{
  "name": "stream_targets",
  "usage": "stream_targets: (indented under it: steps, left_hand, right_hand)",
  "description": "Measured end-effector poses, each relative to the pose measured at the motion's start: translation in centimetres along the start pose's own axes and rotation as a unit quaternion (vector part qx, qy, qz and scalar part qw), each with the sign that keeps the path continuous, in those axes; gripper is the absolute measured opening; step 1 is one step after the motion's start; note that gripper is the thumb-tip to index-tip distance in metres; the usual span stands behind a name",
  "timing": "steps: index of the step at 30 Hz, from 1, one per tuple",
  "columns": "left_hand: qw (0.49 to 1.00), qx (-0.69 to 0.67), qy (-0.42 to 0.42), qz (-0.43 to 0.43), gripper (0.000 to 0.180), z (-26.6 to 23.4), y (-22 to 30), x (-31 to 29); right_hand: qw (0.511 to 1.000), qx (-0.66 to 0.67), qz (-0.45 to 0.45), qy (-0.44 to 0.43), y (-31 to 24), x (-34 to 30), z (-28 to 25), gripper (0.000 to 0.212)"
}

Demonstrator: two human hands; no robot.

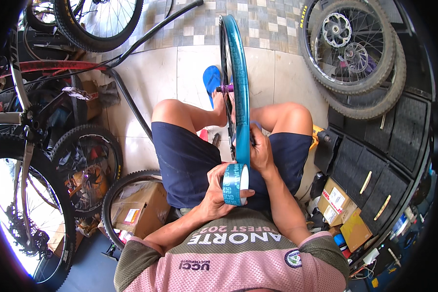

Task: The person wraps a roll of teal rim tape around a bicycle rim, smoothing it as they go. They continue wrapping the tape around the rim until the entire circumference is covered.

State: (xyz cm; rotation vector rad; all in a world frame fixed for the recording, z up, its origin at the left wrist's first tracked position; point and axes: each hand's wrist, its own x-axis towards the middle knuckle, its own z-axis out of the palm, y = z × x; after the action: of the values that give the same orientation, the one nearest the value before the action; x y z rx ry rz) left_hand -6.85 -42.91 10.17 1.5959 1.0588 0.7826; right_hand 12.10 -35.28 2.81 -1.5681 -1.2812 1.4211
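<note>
A bicycle wheel (239,58) without a tyre stands upright between my knees, with a purple hub (225,88). Glossy teal rim tape (243,107) covers its rim bed. From the rim's near end the tape runs to a patterned teal tape roll (232,182) with a white core. My left hand (214,197) is closed around this roll, thumb across its near edge. The fingers of my right hand (262,151) curl against the right side of the rim, just beyond the roll. A small bluish-grey thing shows at its fingertips, too hidden to name.
Bicycles and a loose tyre (107,204) crowd the left, beside a cardboard box (143,207). A black tube-like length (131,102) crosses the floor. Two wheels (355,53) lie at the far right, above black drawers (370,170). A blue slipper (211,80) is under my foot.
</note>
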Motion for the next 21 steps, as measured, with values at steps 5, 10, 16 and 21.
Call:
stream_targets:
  steps: [5,10,16,21]
  left_hand:
    - [1.0,-0.009,0.01,0.012,0.034,0.1,0.1,0.4]
    - [1.0,0.024,-0.01,0.014,0.024,0.1,-0.2,-0.1]
    - [0.999,0.036,0.038,0.012,0.039,-0.4,0.7,0.7]
    - [0.972,-0.112,0.107,-0.176,0.041,0.0,1.0,1.8]
  right_hand:
    - [1.0,-0.001,-0.001,0.002,-0.1,0.1,-0.2,0.021]
    - [1.0,0.021,-0.004,0.013,-0.8,-0.1,0.0,0.022]
    - [0.999,0.028,-0.013,0.034,-2.1,1.6,0.7,0.026]
    - [0.994,0.092,-0.03,0.05,-3.0,5.5,0.3,0.026]
